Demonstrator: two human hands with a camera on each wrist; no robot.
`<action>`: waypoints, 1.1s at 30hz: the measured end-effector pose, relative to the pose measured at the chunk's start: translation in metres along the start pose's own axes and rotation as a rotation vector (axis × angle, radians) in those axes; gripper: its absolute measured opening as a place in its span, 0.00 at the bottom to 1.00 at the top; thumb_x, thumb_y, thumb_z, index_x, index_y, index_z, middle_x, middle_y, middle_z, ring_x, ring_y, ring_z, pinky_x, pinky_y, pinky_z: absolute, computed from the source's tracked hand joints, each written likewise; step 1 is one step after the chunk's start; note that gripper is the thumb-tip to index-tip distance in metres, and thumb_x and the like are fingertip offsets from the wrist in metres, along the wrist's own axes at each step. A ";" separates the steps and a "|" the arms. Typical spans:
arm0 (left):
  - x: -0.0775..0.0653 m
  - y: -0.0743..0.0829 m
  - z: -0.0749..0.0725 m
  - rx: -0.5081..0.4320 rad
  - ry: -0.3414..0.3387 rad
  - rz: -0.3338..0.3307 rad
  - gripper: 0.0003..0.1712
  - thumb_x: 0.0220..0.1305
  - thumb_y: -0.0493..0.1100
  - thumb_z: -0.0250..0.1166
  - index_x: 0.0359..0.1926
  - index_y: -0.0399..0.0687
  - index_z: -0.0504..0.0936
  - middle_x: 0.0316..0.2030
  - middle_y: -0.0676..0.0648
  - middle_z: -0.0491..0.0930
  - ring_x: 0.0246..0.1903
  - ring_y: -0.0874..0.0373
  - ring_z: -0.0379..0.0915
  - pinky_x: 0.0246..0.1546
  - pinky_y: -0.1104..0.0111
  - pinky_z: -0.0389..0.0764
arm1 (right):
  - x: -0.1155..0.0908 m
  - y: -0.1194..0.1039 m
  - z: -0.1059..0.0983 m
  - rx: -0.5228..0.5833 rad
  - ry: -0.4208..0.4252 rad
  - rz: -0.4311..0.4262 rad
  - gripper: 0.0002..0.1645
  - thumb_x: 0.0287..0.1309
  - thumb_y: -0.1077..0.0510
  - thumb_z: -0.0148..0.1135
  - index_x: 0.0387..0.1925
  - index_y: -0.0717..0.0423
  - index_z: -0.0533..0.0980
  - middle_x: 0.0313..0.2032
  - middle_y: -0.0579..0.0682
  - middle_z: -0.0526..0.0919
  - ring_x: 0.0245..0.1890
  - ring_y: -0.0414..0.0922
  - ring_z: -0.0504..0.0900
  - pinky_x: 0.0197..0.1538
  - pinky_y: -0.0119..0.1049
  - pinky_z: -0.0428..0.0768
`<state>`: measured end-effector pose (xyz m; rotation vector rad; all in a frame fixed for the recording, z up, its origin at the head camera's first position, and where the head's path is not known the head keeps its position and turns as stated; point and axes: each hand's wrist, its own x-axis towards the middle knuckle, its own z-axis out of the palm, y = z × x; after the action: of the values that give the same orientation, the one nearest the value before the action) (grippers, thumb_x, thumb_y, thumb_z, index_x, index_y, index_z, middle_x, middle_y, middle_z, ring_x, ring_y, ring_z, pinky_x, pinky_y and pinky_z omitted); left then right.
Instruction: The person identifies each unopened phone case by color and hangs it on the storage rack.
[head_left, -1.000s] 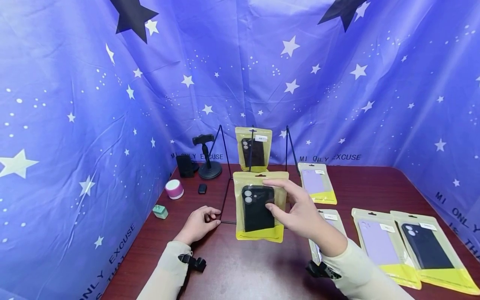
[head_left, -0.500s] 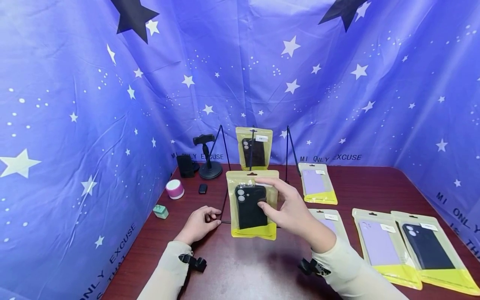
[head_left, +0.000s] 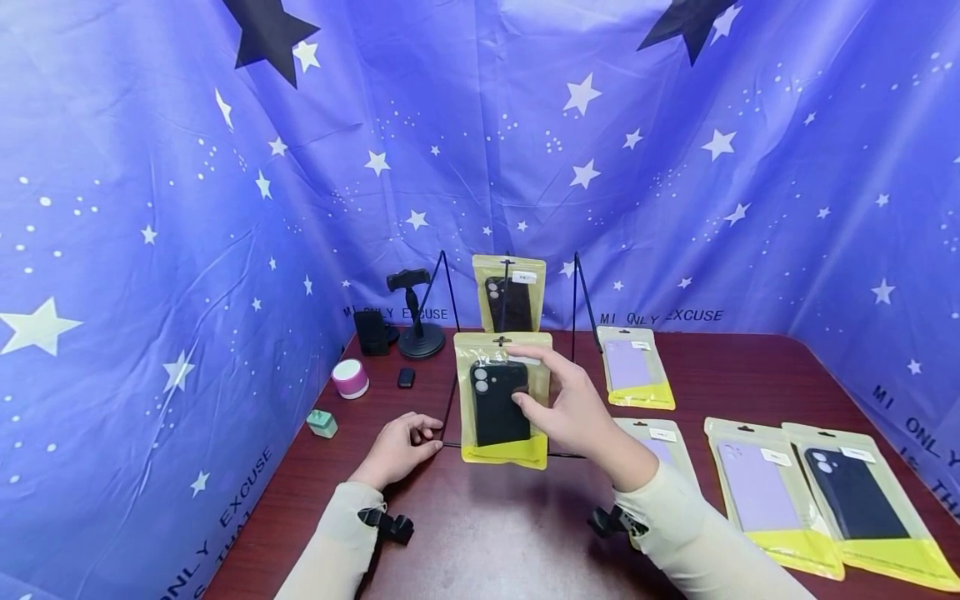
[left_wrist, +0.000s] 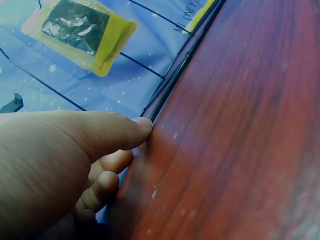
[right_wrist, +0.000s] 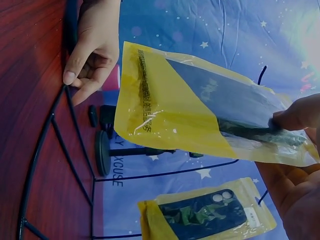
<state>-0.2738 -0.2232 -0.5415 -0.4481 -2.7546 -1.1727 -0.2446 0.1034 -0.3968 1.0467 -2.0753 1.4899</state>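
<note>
My right hand (head_left: 581, 408) holds a yellow-and-clear pouch (head_left: 501, 454) with a black phone case inside, thumb in front and fingers behind its right side. The pouch is upright, its hang hole close to the tip of a rod of the black wire rack (head_left: 575, 300). In the right wrist view the pouch (right_wrist: 185, 120) stands out beyond the fingertips. My left hand (head_left: 397, 450) pinches the rack's front left corner at the table, thumb on the rod (left_wrist: 185, 62) in the left wrist view. A similar pouch (head_left: 491, 321) with a black case hangs farther back on the rack.
Pouches with lilac cases (head_left: 626, 362) and a black case (head_left: 855, 492) lie on the right of the table. On the left stand a black phone stand (head_left: 420, 340), a pink-and-white round object (head_left: 349, 379) and a small green block (head_left: 322, 423). A starry blue curtain (head_left: 420, 150) surrounds the table.
My right hand has carried the pouch left, then slightly up and away toward the rack's rod. The left hand stays at the rack's corner.
</note>
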 end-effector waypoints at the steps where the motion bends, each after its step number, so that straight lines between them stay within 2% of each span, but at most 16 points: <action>1: 0.000 0.000 0.000 -0.001 0.000 0.001 0.14 0.60 0.42 0.79 0.47 0.56 0.90 0.32 0.60 0.77 0.31 0.63 0.72 0.36 0.68 0.74 | 0.000 0.001 0.000 -0.002 0.002 0.004 0.39 0.55 0.72 0.73 0.68 0.48 0.76 0.62 0.49 0.82 0.11 0.38 0.64 0.14 0.30 0.65; 7: 0.000 0.000 0.001 0.002 0.002 0.007 0.14 0.60 0.41 0.79 0.47 0.56 0.90 0.32 0.60 0.77 0.31 0.64 0.71 0.36 0.68 0.74 | 0.003 0.004 0.003 -0.018 0.017 0.022 0.40 0.55 0.73 0.74 0.68 0.49 0.75 0.62 0.49 0.82 0.10 0.40 0.63 0.15 0.31 0.65; 15: 0.000 0.000 0.001 0.004 -0.002 0.013 0.14 0.60 0.41 0.79 0.48 0.56 0.90 0.32 0.60 0.77 0.31 0.63 0.72 0.36 0.68 0.74 | 0.010 0.012 0.002 -0.076 0.040 0.058 0.41 0.55 0.72 0.72 0.68 0.42 0.75 0.61 0.43 0.81 0.10 0.37 0.61 0.15 0.34 0.66; 20: 0.001 0.000 0.001 0.004 -0.003 0.004 0.14 0.61 0.41 0.79 0.48 0.56 0.90 0.32 0.60 0.76 0.31 0.63 0.72 0.36 0.68 0.74 | 0.016 0.016 0.001 -0.097 0.045 0.071 0.41 0.57 0.72 0.68 0.69 0.41 0.75 0.62 0.43 0.80 0.10 0.38 0.61 0.15 0.35 0.66; 21: 0.001 0.000 0.001 0.005 -0.003 0.003 0.14 0.61 0.41 0.79 0.48 0.56 0.90 0.32 0.60 0.76 0.31 0.63 0.71 0.36 0.68 0.74 | 0.017 0.017 0.001 -0.097 0.047 0.072 0.40 0.57 0.72 0.68 0.69 0.41 0.75 0.57 0.44 0.83 0.10 0.38 0.61 0.15 0.35 0.66; 23: 0.001 0.001 0.000 0.006 -0.004 0.000 0.14 0.61 0.41 0.78 0.48 0.56 0.90 0.32 0.60 0.76 0.31 0.63 0.71 0.36 0.68 0.74 | 0.021 0.020 0.002 -0.100 0.059 0.068 0.39 0.57 0.72 0.68 0.68 0.42 0.75 0.53 0.46 0.84 0.11 0.38 0.61 0.15 0.35 0.66; 24: 0.000 0.002 0.000 0.005 -0.005 -0.002 0.14 0.61 0.40 0.78 0.48 0.56 0.90 0.32 0.60 0.76 0.31 0.63 0.72 0.36 0.68 0.74 | 0.022 0.022 0.002 -0.102 0.065 0.066 0.39 0.57 0.73 0.68 0.68 0.43 0.76 0.46 0.48 0.85 0.11 0.37 0.61 0.15 0.34 0.65; 27: 0.000 0.002 0.000 0.007 -0.002 -0.001 0.14 0.61 0.40 0.78 0.48 0.55 0.90 0.32 0.60 0.77 0.31 0.63 0.72 0.36 0.69 0.74 | 0.027 0.027 0.003 -0.116 0.093 0.060 0.39 0.55 0.73 0.70 0.67 0.45 0.77 0.41 0.50 0.85 0.11 0.36 0.60 0.15 0.34 0.64; 28: 0.000 0.002 0.000 0.007 -0.002 0.000 0.14 0.61 0.40 0.78 0.48 0.55 0.90 0.32 0.60 0.77 0.31 0.63 0.72 0.36 0.69 0.74 | 0.028 0.029 0.003 -0.121 0.102 0.059 0.39 0.55 0.73 0.70 0.66 0.45 0.77 0.45 0.50 0.85 0.11 0.35 0.60 0.15 0.34 0.64; 30: 0.000 0.002 0.000 0.009 -0.002 0.002 0.14 0.61 0.40 0.78 0.48 0.54 0.90 0.32 0.60 0.77 0.31 0.64 0.72 0.36 0.69 0.74 | 0.030 0.032 0.004 -0.130 0.118 0.062 0.39 0.54 0.73 0.71 0.65 0.45 0.78 0.47 0.50 0.86 0.12 0.33 0.59 0.15 0.35 0.64; 31: 0.000 0.002 0.000 0.011 -0.001 0.003 0.14 0.61 0.40 0.78 0.48 0.54 0.90 0.32 0.59 0.77 0.31 0.64 0.72 0.36 0.69 0.74 | 0.032 0.033 0.004 -0.134 0.127 0.061 0.39 0.54 0.74 0.72 0.65 0.45 0.78 0.53 0.48 0.85 0.12 0.31 0.58 0.15 0.35 0.63; 33: -0.001 0.003 -0.001 0.014 0.000 0.003 0.14 0.61 0.40 0.78 0.48 0.55 0.90 0.32 0.59 0.77 0.31 0.64 0.72 0.36 0.69 0.74 | 0.035 0.034 0.005 -0.137 0.144 0.058 0.39 0.53 0.75 0.72 0.65 0.47 0.79 0.53 0.49 0.85 0.12 0.30 0.57 0.15 0.35 0.62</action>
<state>-0.2724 -0.2221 -0.5395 -0.4505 -2.7597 -1.1516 -0.2923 0.0922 -0.3974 0.8104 -2.0887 1.3850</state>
